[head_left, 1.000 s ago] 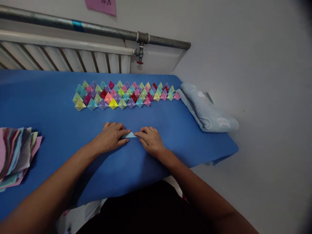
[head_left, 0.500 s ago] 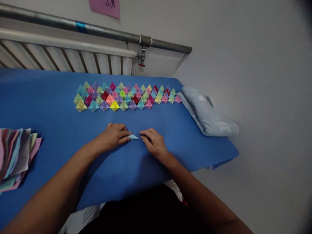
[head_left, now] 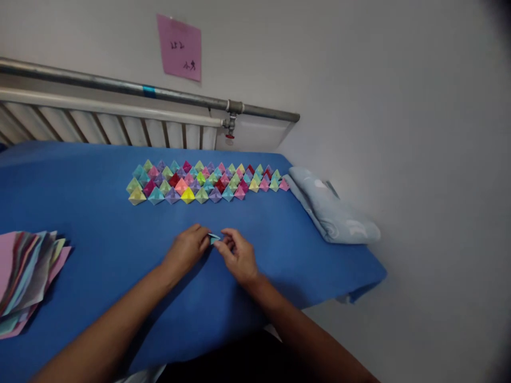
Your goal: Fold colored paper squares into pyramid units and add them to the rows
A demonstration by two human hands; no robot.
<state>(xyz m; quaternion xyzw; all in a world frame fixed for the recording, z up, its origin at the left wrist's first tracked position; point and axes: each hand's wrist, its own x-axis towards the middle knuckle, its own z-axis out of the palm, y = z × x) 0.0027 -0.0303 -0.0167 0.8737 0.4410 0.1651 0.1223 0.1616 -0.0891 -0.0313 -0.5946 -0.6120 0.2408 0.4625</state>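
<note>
A small light-blue folded paper piece (head_left: 214, 239) sits between my two hands on the blue cloth-covered table (head_left: 91, 213). My left hand (head_left: 188, 250) pinches its left side with curled fingers. My right hand (head_left: 237, 255) grips its right side, fingers bent over it. Most of the piece is hidden by my fingers. Beyond the hands lies a long patch of several coloured folded paper shapes (head_left: 203, 181) set in rows.
A stack of coloured paper sheets (head_left: 26, 274) lies at the table's left edge. A folded pale-blue cloth (head_left: 333, 213) rests at the right end. Behind the table run a radiator (head_left: 104, 125) and a metal pipe (head_left: 159, 93). A pink note (head_left: 179, 47) hangs on the wall.
Both hands have drawn together around the light-blue piece, which was lying flat under the fingertips before. The camera has tilted up, so the table sits lower in view.
</note>
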